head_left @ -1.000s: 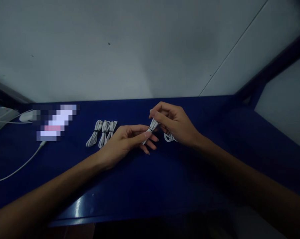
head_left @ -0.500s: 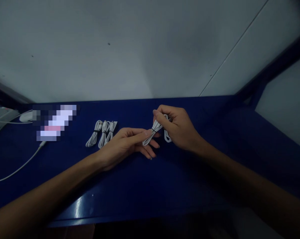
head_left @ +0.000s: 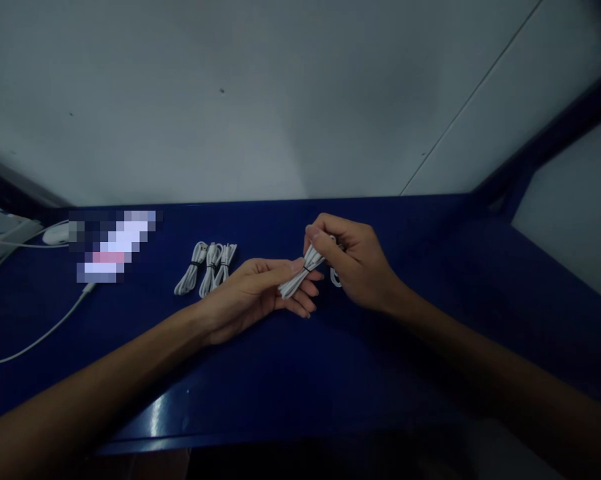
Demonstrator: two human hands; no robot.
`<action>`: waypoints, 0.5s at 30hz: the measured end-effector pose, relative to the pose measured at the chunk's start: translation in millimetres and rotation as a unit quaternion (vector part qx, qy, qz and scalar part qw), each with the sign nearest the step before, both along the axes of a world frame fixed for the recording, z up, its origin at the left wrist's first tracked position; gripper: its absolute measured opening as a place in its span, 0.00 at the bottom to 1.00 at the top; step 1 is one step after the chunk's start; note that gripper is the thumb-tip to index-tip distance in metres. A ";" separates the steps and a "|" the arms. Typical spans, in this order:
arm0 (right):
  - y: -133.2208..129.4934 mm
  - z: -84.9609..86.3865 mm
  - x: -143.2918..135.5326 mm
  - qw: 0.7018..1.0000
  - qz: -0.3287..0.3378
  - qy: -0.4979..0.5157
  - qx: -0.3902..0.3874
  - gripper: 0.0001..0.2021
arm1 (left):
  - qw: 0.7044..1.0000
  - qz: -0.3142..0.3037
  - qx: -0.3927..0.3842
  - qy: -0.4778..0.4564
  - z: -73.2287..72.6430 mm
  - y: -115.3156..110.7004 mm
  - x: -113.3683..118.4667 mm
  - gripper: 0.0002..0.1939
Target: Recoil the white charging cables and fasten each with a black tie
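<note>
White cable bundle (head_left: 292,285) crosses left fingers (head_left: 309,288), pinched in right fingers (head_left: 326,244).

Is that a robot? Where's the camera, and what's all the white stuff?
No robot here! You see a person's bare left hand and right hand. One camera, worn on their head, looks forward and down. Both hands hold a white cable bundle with a black tie. On the blue table, toward the left, lie three more tied bundles. Another white coil shows partly behind the right hand. The bright patch farther left is blurred, so I can't tell what it is.
</note>
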State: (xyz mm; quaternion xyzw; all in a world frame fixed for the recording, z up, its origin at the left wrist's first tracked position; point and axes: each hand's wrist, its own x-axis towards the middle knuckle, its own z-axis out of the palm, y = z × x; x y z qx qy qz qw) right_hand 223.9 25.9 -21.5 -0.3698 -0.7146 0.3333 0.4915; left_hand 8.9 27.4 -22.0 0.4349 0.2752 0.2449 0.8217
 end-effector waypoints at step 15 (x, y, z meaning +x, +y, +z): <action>-1.8 2.5 -2.1 1.000 0.006 -0.016 0.014 0.19 | 0.999 -0.005 0.047 0.015 2.3 -0.6 -2.0 0.14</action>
